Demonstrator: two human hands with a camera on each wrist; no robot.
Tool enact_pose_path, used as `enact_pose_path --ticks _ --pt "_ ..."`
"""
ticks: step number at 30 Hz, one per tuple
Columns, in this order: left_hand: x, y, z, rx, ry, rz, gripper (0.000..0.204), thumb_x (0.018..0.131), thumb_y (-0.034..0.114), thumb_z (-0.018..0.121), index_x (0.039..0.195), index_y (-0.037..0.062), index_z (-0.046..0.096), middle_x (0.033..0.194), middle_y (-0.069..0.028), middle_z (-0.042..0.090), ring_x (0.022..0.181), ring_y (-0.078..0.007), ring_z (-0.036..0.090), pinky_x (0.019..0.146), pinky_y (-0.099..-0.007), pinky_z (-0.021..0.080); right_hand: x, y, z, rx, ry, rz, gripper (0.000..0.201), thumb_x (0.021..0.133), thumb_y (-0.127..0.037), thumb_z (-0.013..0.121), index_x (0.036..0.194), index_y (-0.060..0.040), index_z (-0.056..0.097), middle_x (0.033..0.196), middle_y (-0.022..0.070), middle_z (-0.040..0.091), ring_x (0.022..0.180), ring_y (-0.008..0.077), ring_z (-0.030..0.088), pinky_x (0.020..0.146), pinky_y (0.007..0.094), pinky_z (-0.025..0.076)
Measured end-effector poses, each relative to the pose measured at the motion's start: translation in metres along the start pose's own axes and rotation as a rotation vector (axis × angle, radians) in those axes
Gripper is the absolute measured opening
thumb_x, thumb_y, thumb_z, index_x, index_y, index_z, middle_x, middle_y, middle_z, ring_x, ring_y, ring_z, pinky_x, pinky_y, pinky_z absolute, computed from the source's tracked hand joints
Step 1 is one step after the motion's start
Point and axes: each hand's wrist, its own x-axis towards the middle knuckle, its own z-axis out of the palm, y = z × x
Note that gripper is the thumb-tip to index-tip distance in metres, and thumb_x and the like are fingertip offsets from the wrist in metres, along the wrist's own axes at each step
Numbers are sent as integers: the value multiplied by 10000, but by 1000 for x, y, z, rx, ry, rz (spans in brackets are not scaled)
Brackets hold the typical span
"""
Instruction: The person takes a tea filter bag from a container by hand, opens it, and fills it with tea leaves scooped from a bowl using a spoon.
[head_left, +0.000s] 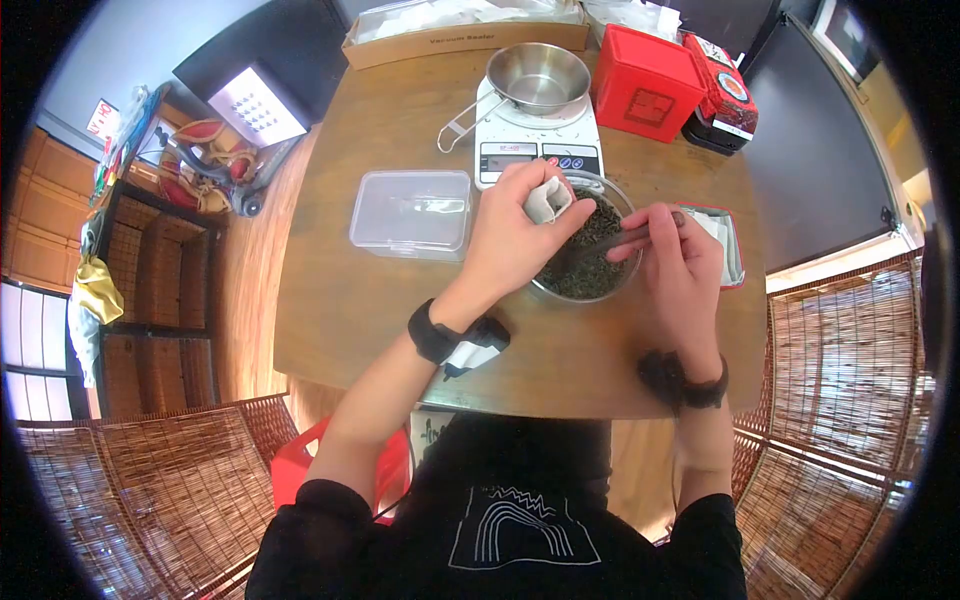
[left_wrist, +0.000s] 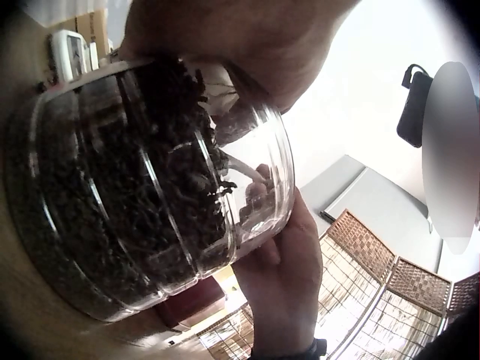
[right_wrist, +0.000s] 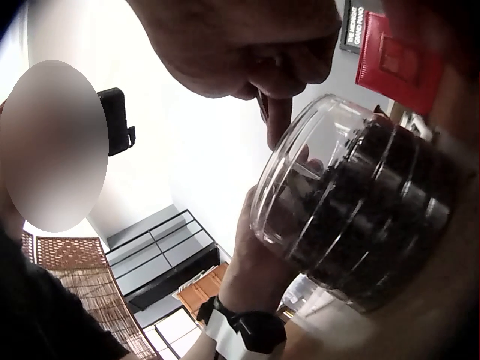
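A clear ribbed jar (left_wrist: 150, 187) of dark dried leaves, resembling loose tea, stands before me on the table. Over its left rim my left hand (head_left: 510, 235) holds a small white paper pouch (head_left: 547, 202), its mouth turned up. My right hand (head_left: 687, 262), at the jar's right side, pinches the handle of a slim, dark spoon-like utensil (head_left: 628, 238). The utensil's far end reaches in over the leaves (head_left: 597, 272), where its tip blends with them. In the right wrist view the jar (right_wrist: 367, 202) shows leaves well up its wall.
Behind the jar, a white kitchen scale (head_left: 540, 140) bears a steel pan (head_left: 540, 78). A clear lidded plastic box (head_left: 410, 212) lies left. A red tin (head_left: 650, 85) and long cardboard box (head_left: 465, 42) stand at the back. A red-rimmed tin (head_left: 738, 262) sits beyond my right hand.
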Motion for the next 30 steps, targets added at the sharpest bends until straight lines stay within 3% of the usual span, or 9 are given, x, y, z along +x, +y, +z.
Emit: enact_pose_path --ticks 4,6,11,13,14,16,26,30 --pt "0 -4 -1 95 14 93 198 784 114 788 819 39 608 856 -34 628 848 -131 583 787 -287 461 5 -2 -3 7 7 145 374 1044 -275 470 957 39 654 729 95 695 463 33 500 433 186 335" --pt "0 -2 -1 102 8 76 202 780 113 790 818 37 607 856 -38 627 846 -134 584 785 -288 462 6 -2 -3 67 35 168 398 1038 -304 475 949 37 660 709 119 700 376 19 370 369 194 262" --pt "0 0 -1 77 1 35 206 779 112 789 814 33 603 854 -37 621 831 -132 582 771 -285 462 8 -5 -7 93 136 182 393 1032 -312 481 932 26 655 693 121 688 365 32 371 360 198 254" --pt "1 -1 -2 60 -18 -9 299 738 181 812 910 -10 660 968 -160 632 881 -310 633 790 -377 503 9 -5 -9 99 178 187 391 1030 -313 483 919 21 653 677 117 680 364 32 365 360 200 248" --pt "1 -1 -3 61 -18 -8 299 738 181 812 910 -10 660 968 -160 632 881 -310 633 790 -377 503 9 -4 -10 119 231 157 387 1028 -311 485 896 15 647 660 114 670 361 35 356 362 202 239" --pt "1 1 -3 95 -31 30 208 783 114 789 816 35 600 839 -20 616 805 -115 571 748 -276 458 9 -3 -12 138 287 125 385 1026 -310 488 874 8 642 643 111 659 359 37 347 363 205 230" --pt "0 3 -3 105 -38 7 203 785 114 786 821 37 602 850 -27 626 811 -122 576 755 -288 462 10 2 -26 330 481 -22 341 1020 -287 502 862 -9 621 610 96 632 364 42 343 378 196 211" --pt "-1 5 -4 123 -47 -1 250 742 100 800 877 22 604 965 -72 638 928 -183 602 845 -311 464 11 1 -25 355 484 -67 332 1027 -283 496 892 -9 623 655 122 665 362 44 351 375 197 220"
